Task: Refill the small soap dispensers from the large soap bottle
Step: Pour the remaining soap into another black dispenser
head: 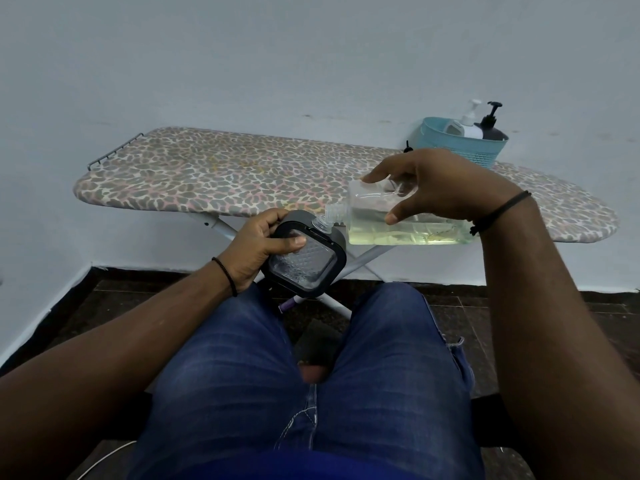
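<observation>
Head view: a seated person in jeans faces an ironing board [221, 174]. The right hand [436, 185] grips a clear bottle [391, 220] tipped on its side, pale yellow soap pooled along its lower wall. The bottle's neck touches the top opening of a dark square dispenser [304, 258], which the left hand [256, 247] holds with its thumb across the clear face. Beyond the right hand, a teal basket [460, 147] on the board holds two pump bottles [479, 124].
</observation>
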